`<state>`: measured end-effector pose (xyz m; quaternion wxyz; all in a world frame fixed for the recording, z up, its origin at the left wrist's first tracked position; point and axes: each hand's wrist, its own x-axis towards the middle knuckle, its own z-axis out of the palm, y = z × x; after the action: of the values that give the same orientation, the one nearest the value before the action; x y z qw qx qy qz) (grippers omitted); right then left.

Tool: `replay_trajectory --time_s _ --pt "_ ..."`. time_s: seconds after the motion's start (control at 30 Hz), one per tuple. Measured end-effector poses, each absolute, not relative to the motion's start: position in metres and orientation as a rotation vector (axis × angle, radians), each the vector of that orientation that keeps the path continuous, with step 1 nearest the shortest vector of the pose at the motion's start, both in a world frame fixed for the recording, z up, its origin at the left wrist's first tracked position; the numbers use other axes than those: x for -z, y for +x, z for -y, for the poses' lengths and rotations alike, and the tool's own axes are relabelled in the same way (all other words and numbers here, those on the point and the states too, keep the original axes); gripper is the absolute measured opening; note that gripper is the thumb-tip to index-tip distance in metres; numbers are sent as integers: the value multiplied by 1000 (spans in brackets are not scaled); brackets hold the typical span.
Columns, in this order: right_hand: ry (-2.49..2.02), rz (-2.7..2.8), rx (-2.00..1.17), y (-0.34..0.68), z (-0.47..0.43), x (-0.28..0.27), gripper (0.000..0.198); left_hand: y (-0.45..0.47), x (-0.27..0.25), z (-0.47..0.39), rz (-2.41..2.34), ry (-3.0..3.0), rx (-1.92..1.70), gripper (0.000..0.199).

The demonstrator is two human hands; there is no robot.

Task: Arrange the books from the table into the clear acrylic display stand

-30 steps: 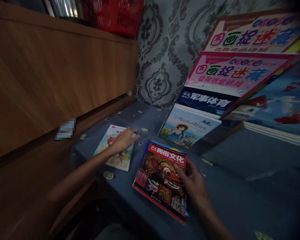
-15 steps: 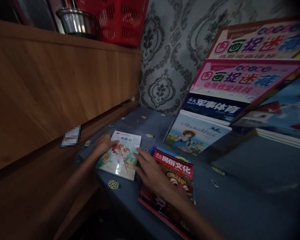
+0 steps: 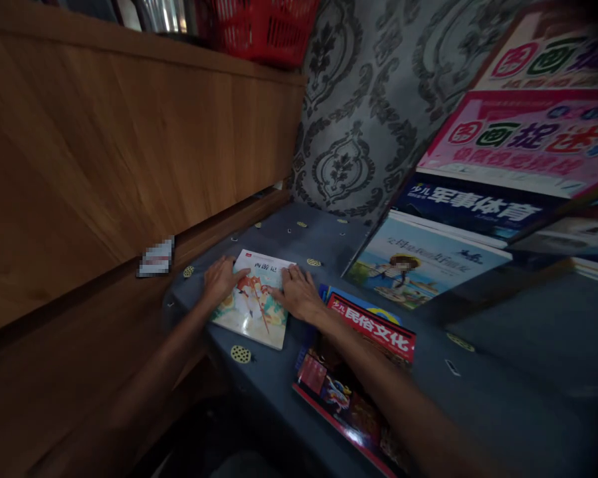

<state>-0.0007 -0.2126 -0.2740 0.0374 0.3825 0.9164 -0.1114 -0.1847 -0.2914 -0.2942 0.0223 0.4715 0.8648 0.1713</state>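
Observation:
A thin paperback book (image 3: 254,318) with a white top and an illustrated cover lies face up on the blue-grey tablecloth, close to its edge. My left hand (image 3: 220,280) grips the book's left side, its thumb over the cover. On the opposite side my right hand (image 3: 299,292) holds the upper right edge, with the thumb on the cover and the fingers along the border. Beneath my right forearm lies a stack of larger books; the top one is a red-titled book (image 3: 351,418), partly hidden by that arm.
Several books lean on a slanted display at the right, among them a light-blue book (image 3: 413,259) and a pink book (image 3: 518,143). A wooden cabinet (image 3: 144,146) borders the table at the left, with a red basket (image 3: 266,30) and a metal pot (image 3: 172,16) on top.
The view has shifted, so the scene sits further left and lower objects differ slightly. My right hand has moved up along the book's right edge and closed on it; the left stays at its side.

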Motion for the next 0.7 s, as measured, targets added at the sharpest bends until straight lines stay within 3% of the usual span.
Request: replay_trajectory --time_s 0.27,0.33,0.43,0.57,0.7 --pt "896 -2788 325 34 312 256 65 -184 295 295 -2718 1471 -528 45" --pt "846 -2835 365 43 328 256 56 -179 292 298 -2735 1474 -503 45" --pt "810 -2964 544 52 328 259 41 -174 288 301 -2755 1530 -426 45" --pt "880 -3015 863 54 307 259 34 -174 279 298 -2740 1483 -321 43" --pt "1050 -3021 1061 50 297 275 30 -174 260 313 -2477 1272 -641 47"
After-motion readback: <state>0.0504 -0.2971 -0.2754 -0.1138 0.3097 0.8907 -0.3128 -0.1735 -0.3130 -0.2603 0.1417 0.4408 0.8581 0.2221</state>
